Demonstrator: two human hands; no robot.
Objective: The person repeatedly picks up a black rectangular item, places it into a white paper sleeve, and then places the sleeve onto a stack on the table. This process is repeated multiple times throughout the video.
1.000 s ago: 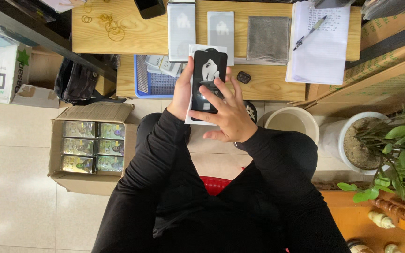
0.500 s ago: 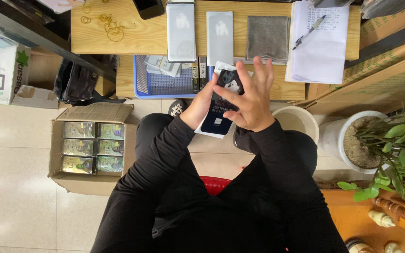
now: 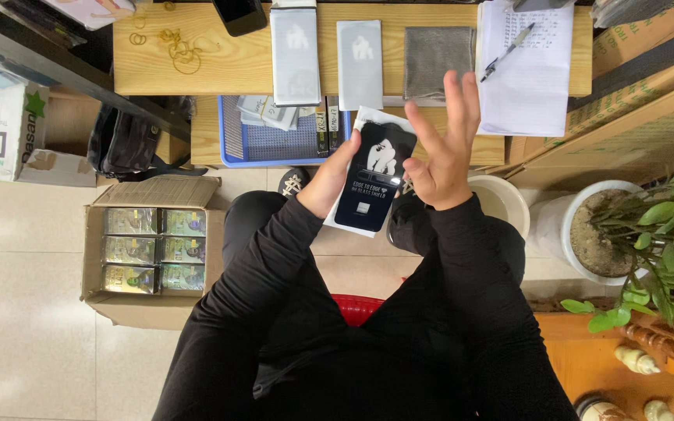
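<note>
My left hand [image 3: 333, 175] grips the left edge of a flat black rectangular pack [image 3: 374, 177] with white print, backed by a white sleeve, held tilted over my lap. My right hand [image 3: 445, 144] is beside the pack's right edge with its fingers spread and raised; only the thumb area lies near the pack. Both arms wear black sleeves. On the wooden desk [image 3: 220, 54] ahead lie two grey flat sleeves [image 3: 296, 53] [image 3: 360, 62] and a grey cloth [image 3: 438, 54].
A blue mesh tray [image 3: 274, 140] with small packets sits on the lower shelf. Papers with a pen [image 3: 524, 66] lie at the right. An open carton of boxes [image 3: 150, 249] stands on the floor left; a white bucket [image 3: 505, 203] and potted plant [image 3: 649, 234] right.
The pack has tilted and shifted right and up. My right hand has come off its face and opened, fingers lifting toward the desk. My left hand keeps its hold.
</note>
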